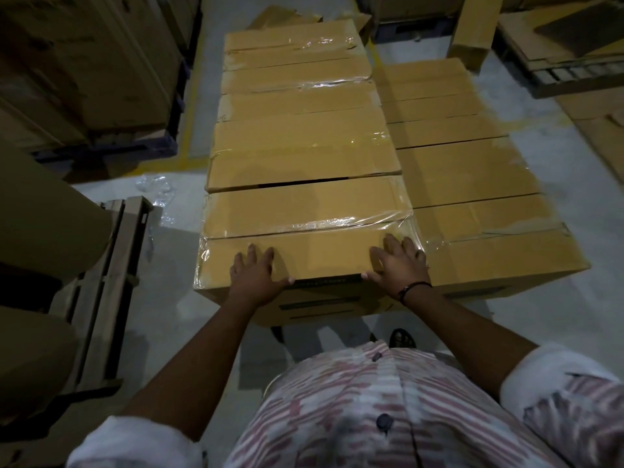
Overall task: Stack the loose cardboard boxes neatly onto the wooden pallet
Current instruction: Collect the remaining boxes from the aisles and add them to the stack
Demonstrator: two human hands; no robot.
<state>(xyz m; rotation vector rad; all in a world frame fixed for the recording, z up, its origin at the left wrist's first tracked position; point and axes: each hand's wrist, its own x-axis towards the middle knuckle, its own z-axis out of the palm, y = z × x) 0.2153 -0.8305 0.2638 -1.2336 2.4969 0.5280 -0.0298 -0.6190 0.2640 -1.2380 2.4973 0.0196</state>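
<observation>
Nearest cardboard box (304,251) caps the near end of the taller stack (297,143), beside a lower row (472,184) on its right. Left hand (258,276) and right hand (398,265) press flat on its near top edge, fingers spread, grasping nothing, likely squaring it flush. The pallet beneath is hidden.

Left hand (256,276) and right hand (398,266) palms down, fingers (252,254) spread, forearms (216,336) extended forward

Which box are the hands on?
The nearest box in the taller left row; the left hand and right hand lie flat on its top. Other boxes are untouched.
</observation>
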